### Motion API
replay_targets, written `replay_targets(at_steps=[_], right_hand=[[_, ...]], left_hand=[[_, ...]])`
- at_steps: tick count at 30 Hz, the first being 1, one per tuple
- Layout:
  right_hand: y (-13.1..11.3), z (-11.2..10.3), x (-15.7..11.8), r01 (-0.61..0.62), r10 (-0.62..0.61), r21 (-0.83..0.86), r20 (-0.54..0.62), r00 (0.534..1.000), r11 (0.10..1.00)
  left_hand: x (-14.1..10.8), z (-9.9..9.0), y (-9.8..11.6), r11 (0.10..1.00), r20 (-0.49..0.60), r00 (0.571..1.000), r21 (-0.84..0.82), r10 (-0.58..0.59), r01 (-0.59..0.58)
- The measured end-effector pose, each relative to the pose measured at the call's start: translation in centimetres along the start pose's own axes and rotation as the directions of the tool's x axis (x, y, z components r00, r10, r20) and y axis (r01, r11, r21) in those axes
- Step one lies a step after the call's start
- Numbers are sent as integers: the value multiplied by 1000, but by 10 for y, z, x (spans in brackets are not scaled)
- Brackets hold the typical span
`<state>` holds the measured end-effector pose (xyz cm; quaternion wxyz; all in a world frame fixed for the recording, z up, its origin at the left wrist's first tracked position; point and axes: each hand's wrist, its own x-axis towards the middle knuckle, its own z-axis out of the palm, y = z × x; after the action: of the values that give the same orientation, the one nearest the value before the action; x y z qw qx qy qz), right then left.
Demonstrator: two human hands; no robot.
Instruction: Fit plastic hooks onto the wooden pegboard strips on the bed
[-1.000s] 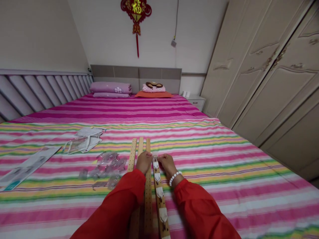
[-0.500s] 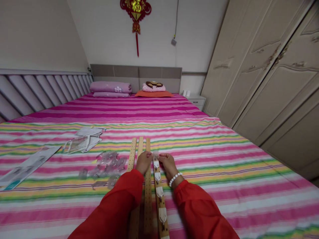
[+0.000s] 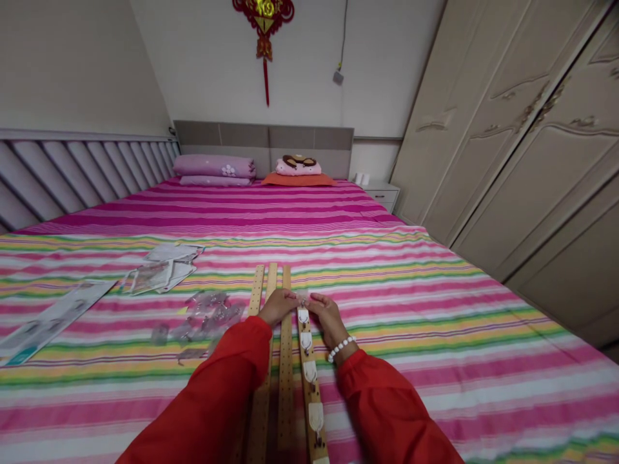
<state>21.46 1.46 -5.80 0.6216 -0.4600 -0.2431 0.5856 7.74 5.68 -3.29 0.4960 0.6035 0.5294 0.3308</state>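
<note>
A clear adhesive hook (image 3: pixel 302 298) is at the far end of a perforated wooden strip (image 3: pixel 311 389). My left hand (image 3: pixel 279 307) pinches it from the left, its forearm lying across the other strips. From the right, my right hand (image 3: pixel 329 318) has its thumb and fingertips closed at the same hook. Nearer me along this strip sit several white hooks (image 3: pixel 306 341) with metal prongs. To its left lie more wooden strips, one a bare perforated strip (image 3: pixel 286 361), partly hidden by my left arm and sleeve.
Loose clear hooks (image 3: pixel 210 316) lie in a heap left of the strips. Plastic packets (image 3: pixel 162 270) and a long hook package (image 3: pixel 55 322) are farther left on the striped bedspread (image 3: pixel 435 374). Folded bedding (image 3: pixel 215 166) rests by the headboard; a wardrobe (image 3: pixel 522 129) stands at right.
My left forearm and wrist have shifted slightly left. Both hands stay at the clear hook, with the right fingers a little more stretched. The view has tilted slightly.
</note>
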Motion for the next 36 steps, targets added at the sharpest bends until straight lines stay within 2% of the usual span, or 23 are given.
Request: replay_targets(at_steps=[6,10,17,26,31,36], right_hand=[[6,-2,5,-12,17,-79,59,998,997],[6,-3,7,-19,25,-75,79,997,997],[1,-3,3,-12,16,-46,83,996,999],[3,-5,2,9,-5,-44,106,994,999],[4,-6,2,8,-1,-58,110,994,998],[4,-6,3,-4,8,-58,79,997,998]], left_hand=[[0,-1,-8,993,-41,999,-118,-18,13],[-3,0,-6,980,-60,997,-197,-47,34],[-8,3,9,995,-51,996,-65,-78,75],[7,13,-8,998,-208,976,-37,-66,59],[7,15,-6,994,-196,977,-76,-89,75],[-1,12,-1,998,-177,984,-47,-36,28]])
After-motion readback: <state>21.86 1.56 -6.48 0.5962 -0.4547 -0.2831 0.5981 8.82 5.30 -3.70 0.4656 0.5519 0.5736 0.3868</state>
